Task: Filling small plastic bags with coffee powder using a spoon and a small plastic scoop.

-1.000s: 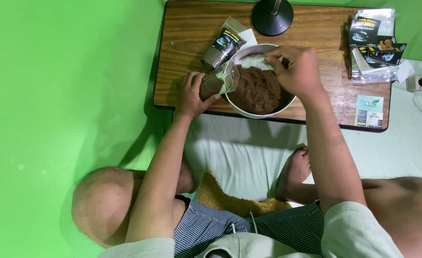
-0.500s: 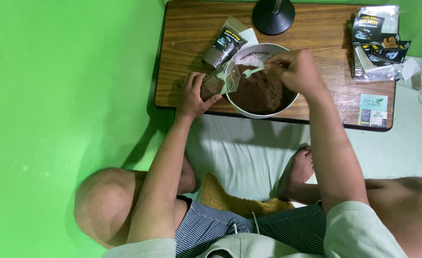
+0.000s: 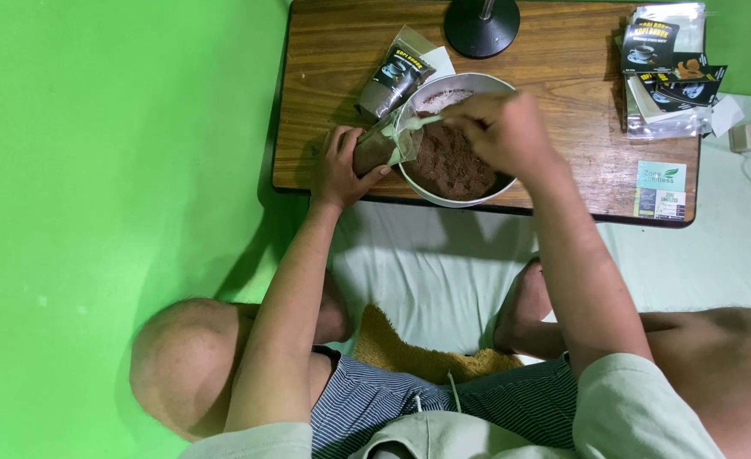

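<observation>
- Since half a second ago: right hand (image 3: 501, 132) has shifted slightly left over the bowl, toward the pouch mouth; left hand (image 3: 341, 166) has stayed in place on the pouch.
- Left hand: fingers wrapped around the lower part of a clear plastic pouch (image 3: 381, 144), thumb on the near side; the pouch lies tilted, its open mouth at the bowl's left rim.
- Pouch contents: brown powder, visible through the plastic.
- Right hand: fingers curled and pressed together on a pale green scoop (image 3: 418, 125); exact pinch cannot be told, knuckles hide the fingertips.
- Scoop tip sits at the pouch mouth, just over the bowl's left edge.
- White bowl (image 3: 483, 82): on the wooden table (image 3: 563, 76) near its front edge, holding a mound of brown powder (image 3: 449, 161).
- Filled dark printed pouch (image 3: 392, 81) lies just behind the bowl, to its left.
- Black round stand base (image 3: 481, 27) at the table's far edge.
- Stack of dark sachets (image 3: 666, 64) at the table's far right corner; small card (image 3: 659, 189) near the front right corner.
</observation>
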